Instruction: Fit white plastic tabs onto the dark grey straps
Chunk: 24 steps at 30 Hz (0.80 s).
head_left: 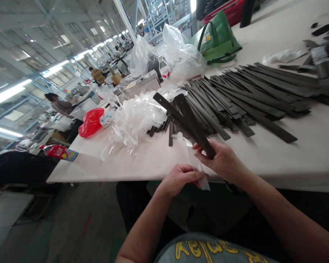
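Closed around a few dark flat strips (193,124), my right hand (222,159) holds them up over the table's front edge. The strips fan apart and have small holes near their ends. My left hand (182,179), lower and to the left, pinches a translucent white film strip (204,182) between thumb and fingers. That film runs up toward my right hand, and I cannot tell whether it is attached to the dark strips. Behind my hands lies a large spread pile of similar dark strips (235,95). Left of it is a heap of white film pieces (137,117).
At the table's (90,164) left side are a red plastic bag (90,122) and a red-labelled bottle (59,152) lying down. Clear plastic bags (178,51), an upright bottle (163,69) and a green bag (219,38) stand behind. Other people work in the far left background.
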Available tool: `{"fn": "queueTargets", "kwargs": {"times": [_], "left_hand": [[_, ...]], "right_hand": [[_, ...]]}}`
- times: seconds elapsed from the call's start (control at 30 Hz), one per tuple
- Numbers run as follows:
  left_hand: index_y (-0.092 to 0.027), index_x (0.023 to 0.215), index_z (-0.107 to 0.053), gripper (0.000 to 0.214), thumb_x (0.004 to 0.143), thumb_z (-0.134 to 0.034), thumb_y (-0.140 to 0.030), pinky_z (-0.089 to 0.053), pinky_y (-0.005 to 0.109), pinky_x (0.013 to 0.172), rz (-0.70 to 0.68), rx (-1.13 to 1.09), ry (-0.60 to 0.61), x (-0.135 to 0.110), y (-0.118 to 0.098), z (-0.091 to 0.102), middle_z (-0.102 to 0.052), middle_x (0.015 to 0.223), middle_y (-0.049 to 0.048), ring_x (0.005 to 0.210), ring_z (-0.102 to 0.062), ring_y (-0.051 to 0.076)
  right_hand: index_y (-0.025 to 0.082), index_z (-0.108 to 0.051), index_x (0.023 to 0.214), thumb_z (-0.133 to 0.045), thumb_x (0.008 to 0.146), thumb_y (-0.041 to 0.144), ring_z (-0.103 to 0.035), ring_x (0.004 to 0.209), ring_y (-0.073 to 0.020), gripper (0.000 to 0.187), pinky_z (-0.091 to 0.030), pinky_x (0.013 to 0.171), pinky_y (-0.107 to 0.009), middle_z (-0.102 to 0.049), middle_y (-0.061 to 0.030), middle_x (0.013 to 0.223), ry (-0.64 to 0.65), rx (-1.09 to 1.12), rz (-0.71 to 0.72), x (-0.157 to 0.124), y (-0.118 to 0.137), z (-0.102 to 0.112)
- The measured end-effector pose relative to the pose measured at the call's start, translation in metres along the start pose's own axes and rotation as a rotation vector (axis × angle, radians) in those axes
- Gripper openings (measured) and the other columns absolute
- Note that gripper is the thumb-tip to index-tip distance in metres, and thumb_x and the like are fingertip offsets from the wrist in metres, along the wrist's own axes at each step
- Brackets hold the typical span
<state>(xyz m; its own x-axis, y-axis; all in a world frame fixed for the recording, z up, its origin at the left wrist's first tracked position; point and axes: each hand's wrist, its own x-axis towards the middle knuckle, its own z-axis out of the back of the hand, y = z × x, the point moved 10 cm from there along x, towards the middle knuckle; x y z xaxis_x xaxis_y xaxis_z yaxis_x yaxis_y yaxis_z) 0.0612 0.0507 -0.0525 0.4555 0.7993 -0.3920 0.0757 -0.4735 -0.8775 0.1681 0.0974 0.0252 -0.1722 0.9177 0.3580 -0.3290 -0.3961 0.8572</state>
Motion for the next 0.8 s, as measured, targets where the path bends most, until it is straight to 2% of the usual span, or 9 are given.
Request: {"fn": "queueTargets", "kwargs": {"times": [0.17, 0.33, 0.43, 0.57, 0.67, 0.8], "left_hand": [[-0.012, 0.079, -0.075, 0.032, 0.066, -0.078, -0.041, -0.048, 0.026, 0.065, 0.034, -0.083, 0.03, -0.001, 0.006, -0.002, -0.072, 0.07, 0.0078, 0.061, -0.062, 0.015], [-0.011, 0.076, -0.075, 0.033, 0.061, -0.08, -0.04, -0.049, 0.025, 0.066, 0.063, -0.028, 0.057, 0.0, 0.012, -0.005, -0.071, 0.069, 0.0066, 0.061, -0.062, 0.014], [-0.011, 0.08, -0.076, 0.032, 0.067, -0.077, -0.04, -0.049, 0.025, 0.066, -0.016, 0.024, -0.037, 0.004, -0.004, 0.008, -0.072, 0.07, 0.0064, 0.061, -0.061, 0.013], [-0.012, 0.08, -0.076, 0.029, 0.069, -0.076, -0.038, -0.049, 0.024, 0.063, -0.179, 0.009, -0.18, 0.007, -0.045, 0.032, -0.071, 0.07, 0.0068, 0.063, -0.062, 0.013], [-0.013, 0.076, -0.075, 0.025, 0.07, -0.075, -0.037, -0.048, 0.023, 0.062, -0.282, -0.039, -0.241, 0.008, -0.068, 0.043, -0.07, 0.068, 0.0055, 0.062, -0.06, 0.012], [-0.014, 0.077, -0.075, 0.02, 0.072, -0.073, -0.034, -0.047, 0.023, 0.067, -0.345, -0.019, -0.275, 0.011, -0.073, 0.044, -0.07, 0.07, 0.0038, 0.065, -0.06, 0.011]], "right_hand": [[0.02, -0.065, 0.09, -0.058, 0.08, 0.024, -0.058, 0.06, -0.013, 0.012, -0.046, 0.057, -0.023, -0.065, -0.0007, 0.071, -0.027, -0.052, 0.038, 0.0, 0.005, 0.002], [0.018, -0.064, 0.088, -0.058, 0.08, 0.026, -0.06, 0.06, -0.0135, 0.012, -0.047, 0.056, -0.023, -0.066, -0.002, 0.072, -0.038, -0.035, 0.022, 0.0, 0.005, 0.004], [0.016, -0.063, 0.092, -0.058, 0.082, 0.035, -0.058, 0.054, -0.0125, 0.021, -0.047, 0.048, -0.022, -0.067, -0.0035, 0.074, -0.026, 0.112, -0.117, -0.001, -0.006, 0.007], [0.015, -0.061, 0.102, -0.058, 0.083, 0.052, -0.055, 0.049, -0.0108, 0.042, -0.043, 0.036, -0.02, -0.069, -0.0067, 0.085, 0.092, 0.266, -0.325, -0.008, -0.023, -0.003], [0.016, -0.063, 0.101, -0.066, 0.076, 0.055, -0.058, 0.057, -0.0127, 0.046, -0.048, 0.04, -0.02, -0.068, -0.0062, 0.086, 0.194, 0.305, -0.368, -0.012, -0.027, -0.018], [0.015, -0.063, 0.09, -0.066, 0.076, 0.053, -0.054, 0.053, -0.0109, 0.041, -0.048, 0.043, -0.021, -0.067, -0.0045, 0.075, 0.174, 0.333, -0.377, -0.011, -0.028, -0.026]]}}
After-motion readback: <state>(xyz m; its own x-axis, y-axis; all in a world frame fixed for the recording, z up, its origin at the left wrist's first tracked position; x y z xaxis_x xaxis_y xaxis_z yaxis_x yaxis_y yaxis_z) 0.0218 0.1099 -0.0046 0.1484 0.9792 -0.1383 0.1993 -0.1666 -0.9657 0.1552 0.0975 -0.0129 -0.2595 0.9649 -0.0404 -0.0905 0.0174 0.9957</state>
